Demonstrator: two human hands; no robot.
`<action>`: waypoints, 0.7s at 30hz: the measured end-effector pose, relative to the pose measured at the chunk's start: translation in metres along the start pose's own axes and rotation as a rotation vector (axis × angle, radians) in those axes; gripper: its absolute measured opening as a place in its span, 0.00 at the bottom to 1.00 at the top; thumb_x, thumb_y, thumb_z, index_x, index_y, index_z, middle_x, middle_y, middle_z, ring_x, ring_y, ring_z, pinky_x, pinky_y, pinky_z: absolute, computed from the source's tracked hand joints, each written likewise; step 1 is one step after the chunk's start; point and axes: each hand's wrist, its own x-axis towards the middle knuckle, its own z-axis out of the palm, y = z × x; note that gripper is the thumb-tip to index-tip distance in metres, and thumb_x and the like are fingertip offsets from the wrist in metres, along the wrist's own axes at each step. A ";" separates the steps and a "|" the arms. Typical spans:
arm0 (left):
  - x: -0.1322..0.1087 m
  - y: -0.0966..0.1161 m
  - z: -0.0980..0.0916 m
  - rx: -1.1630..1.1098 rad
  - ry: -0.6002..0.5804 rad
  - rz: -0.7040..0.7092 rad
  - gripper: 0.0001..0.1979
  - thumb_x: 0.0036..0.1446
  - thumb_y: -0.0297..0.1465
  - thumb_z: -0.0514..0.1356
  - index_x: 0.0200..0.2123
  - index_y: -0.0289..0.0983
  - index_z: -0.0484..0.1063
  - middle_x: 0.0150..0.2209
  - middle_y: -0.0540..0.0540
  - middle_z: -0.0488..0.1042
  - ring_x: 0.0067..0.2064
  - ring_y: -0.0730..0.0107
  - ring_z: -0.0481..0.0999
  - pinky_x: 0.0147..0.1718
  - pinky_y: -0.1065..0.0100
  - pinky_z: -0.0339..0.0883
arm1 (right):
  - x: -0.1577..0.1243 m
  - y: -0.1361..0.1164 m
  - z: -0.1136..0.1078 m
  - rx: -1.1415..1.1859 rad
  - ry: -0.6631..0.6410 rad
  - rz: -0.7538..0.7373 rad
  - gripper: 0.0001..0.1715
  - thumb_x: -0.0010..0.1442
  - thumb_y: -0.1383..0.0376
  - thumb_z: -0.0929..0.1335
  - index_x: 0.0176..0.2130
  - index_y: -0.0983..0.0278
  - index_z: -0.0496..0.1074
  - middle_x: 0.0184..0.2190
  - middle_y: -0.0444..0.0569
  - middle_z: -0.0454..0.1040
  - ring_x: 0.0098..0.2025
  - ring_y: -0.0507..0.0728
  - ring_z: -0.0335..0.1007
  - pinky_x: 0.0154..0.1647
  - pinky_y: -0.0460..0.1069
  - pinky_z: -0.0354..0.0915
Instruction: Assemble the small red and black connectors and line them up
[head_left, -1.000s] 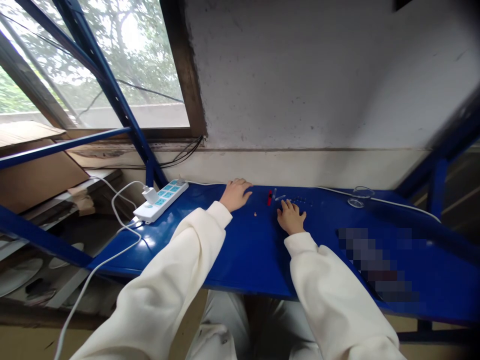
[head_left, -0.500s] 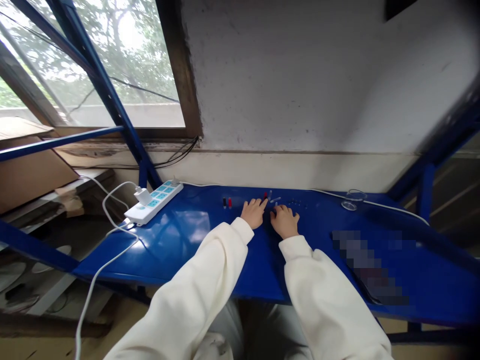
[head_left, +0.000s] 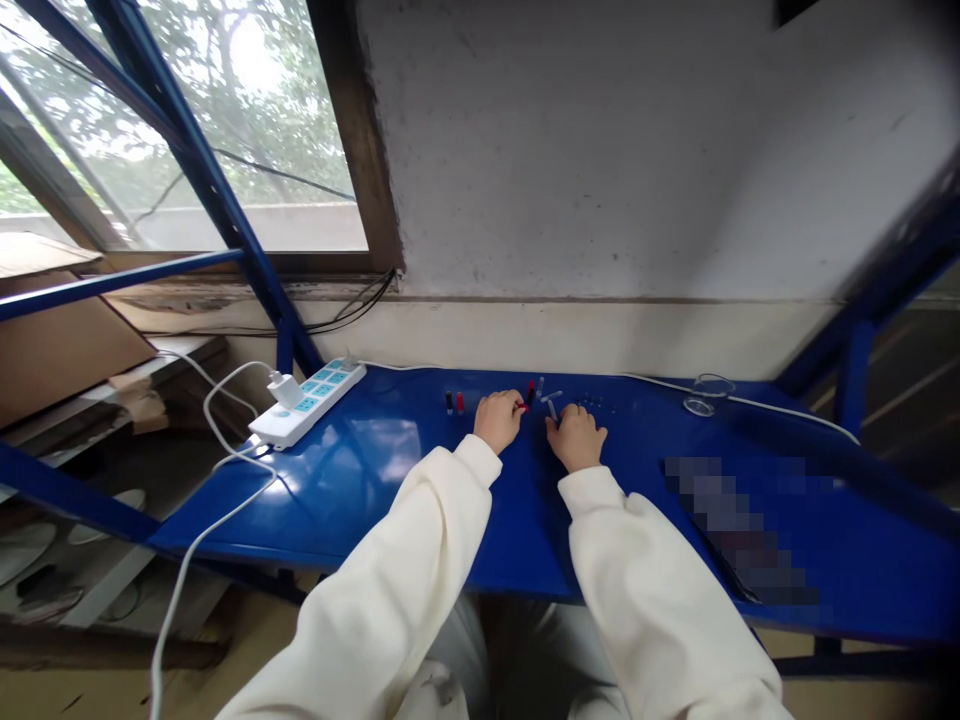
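My left hand (head_left: 498, 422) is closed in a pinch on a small red cap-like piece (head_left: 523, 407) at its fingertips. To its right, my right hand (head_left: 577, 438) rests on the table with fingers bent and apart; a clear small tube (head_left: 552, 409) lies by its thumb, perhaps touching it. Just beyond the hands stand a small red-and-black cylinder (head_left: 531, 391) and a clear tube (head_left: 541, 386). Another clear tube (head_left: 552, 395) lies slanted there. Left of my left hand are a black-topped cylinder (head_left: 449, 402) and a red one (head_left: 460, 402).
Several tiny clear pieces (head_left: 594, 403) lie beyond my right hand on the blue table (head_left: 375, 510). A white power strip (head_left: 311, 402) sits at the left, clear ring-shaped items (head_left: 699, 406) and a white cable at the right. A blurred-out flat object (head_left: 739, 535) lies front right.
My left hand has drawn back slightly left, and a red piece now shows at its fingertips. My right hand has shifted a little right, uncovering more of the clear tube.
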 end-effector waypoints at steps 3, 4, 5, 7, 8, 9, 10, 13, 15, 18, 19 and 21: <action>-0.010 -0.001 -0.003 -0.178 0.137 0.003 0.04 0.51 0.28 0.55 0.31 0.37 0.68 0.30 0.47 0.72 0.32 0.71 0.69 0.34 0.69 0.61 | 0.001 0.002 0.002 -0.005 -0.004 0.009 0.15 0.56 0.59 0.60 0.38 0.69 0.64 0.39 0.59 0.66 0.44 0.63 0.60 0.39 0.57 0.54; -0.014 -0.001 -0.002 -0.243 0.183 -0.013 0.04 0.51 0.28 0.55 0.30 0.37 0.68 0.29 0.47 0.71 0.31 0.72 0.69 0.34 0.69 0.62 | 0.002 0.002 0.003 -0.007 -0.007 0.009 0.15 0.56 0.59 0.60 0.37 0.69 0.65 0.39 0.59 0.66 0.44 0.63 0.60 0.39 0.57 0.54; -0.018 -0.002 -0.001 -0.307 0.224 -0.039 0.04 0.51 0.29 0.55 0.30 0.37 0.68 0.29 0.47 0.71 0.30 0.73 0.69 0.33 0.69 0.62 | 0.002 0.003 0.004 -0.009 -0.009 0.007 0.15 0.56 0.59 0.60 0.37 0.69 0.65 0.39 0.59 0.66 0.44 0.63 0.60 0.39 0.57 0.53; -0.027 -0.003 0.001 -0.424 0.275 -0.106 0.04 0.50 0.30 0.56 0.29 0.36 0.68 0.28 0.47 0.71 0.29 0.74 0.68 0.32 0.70 0.63 | 0.003 0.003 0.006 -0.012 -0.008 -0.001 0.15 0.56 0.59 0.60 0.36 0.69 0.66 0.39 0.59 0.66 0.43 0.63 0.61 0.39 0.57 0.53; -0.031 -0.004 0.002 -0.467 0.285 -0.131 0.04 0.49 0.30 0.56 0.29 0.36 0.68 0.28 0.48 0.71 0.28 0.75 0.68 0.31 0.71 0.63 | 0.003 0.003 0.007 -0.014 -0.006 -0.004 0.16 0.56 0.59 0.60 0.36 0.69 0.66 0.39 0.59 0.67 0.43 0.63 0.61 0.39 0.58 0.53; -0.035 -0.004 0.002 -0.498 0.290 -0.148 0.05 0.49 0.30 0.56 0.29 0.36 0.69 0.27 0.48 0.71 0.27 0.75 0.68 0.30 0.71 0.63 | 0.003 0.003 0.008 -0.016 -0.002 -0.006 0.16 0.55 0.58 0.60 0.36 0.69 0.66 0.39 0.58 0.67 0.43 0.63 0.61 0.39 0.58 0.53; -0.038 -0.003 0.002 -0.519 0.292 -0.159 0.05 0.48 0.31 0.57 0.30 0.36 0.69 0.27 0.48 0.71 0.27 0.76 0.68 0.30 0.71 0.63 | 0.004 0.003 0.010 -0.019 0.003 -0.006 0.17 0.55 0.57 0.60 0.36 0.69 0.66 0.39 0.58 0.67 0.43 0.64 0.61 0.40 0.58 0.53; -0.042 0.000 0.002 -0.565 0.305 -0.181 0.06 0.48 0.32 0.57 0.30 0.35 0.69 0.26 0.48 0.70 0.27 0.76 0.68 0.29 0.72 0.63 | 0.005 0.003 0.013 -0.031 0.007 -0.002 0.17 0.55 0.57 0.60 0.36 0.69 0.66 0.39 0.58 0.67 0.44 0.63 0.60 0.40 0.58 0.53; -0.042 0.001 0.003 -0.596 0.306 -0.201 0.06 0.48 0.32 0.57 0.29 0.35 0.68 0.26 0.48 0.70 0.26 0.76 0.67 0.28 0.72 0.63 | 0.006 0.002 0.015 -0.042 0.008 0.002 0.16 0.56 0.59 0.60 0.37 0.69 0.66 0.39 0.58 0.66 0.44 0.63 0.61 0.40 0.57 0.53; -0.041 0.002 0.005 -0.633 0.304 -0.222 0.06 0.47 0.32 0.57 0.29 0.35 0.68 0.26 0.48 0.70 0.26 0.77 0.67 0.29 0.72 0.64 | 0.006 0.002 0.013 -0.055 -0.002 0.010 0.14 0.56 0.61 0.59 0.37 0.69 0.66 0.39 0.59 0.66 0.43 0.63 0.61 0.40 0.57 0.53; -0.040 0.001 0.006 -0.643 0.307 -0.230 0.06 0.47 0.32 0.57 0.28 0.35 0.68 0.26 0.48 0.70 0.26 0.77 0.67 0.29 0.72 0.64 | 0.006 0.002 0.012 -0.057 -0.014 0.013 0.14 0.56 0.62 0.59 0.37 0.69 0.66 0.39 0.59 0.67 0.43 0.63 0.61 0.40 0.57 0.53; -0.039 -0.001 0.007 -0.660 0.321 -0.256 0.06 0.46 0.32 0.58 0.28 0.35 0.68 0.26 0.48 0.70 0.26 0.77 0.67 0.29 0.71 0.64 | 0.004 0.002 0.009 -0.060 -0.043 0.019 0.13 0.55 0.64 0.59 0.36 0.70 0.66 0.38 0.59 0.67 0.42 0.62 0.62 0.40 0.56 0.53</action>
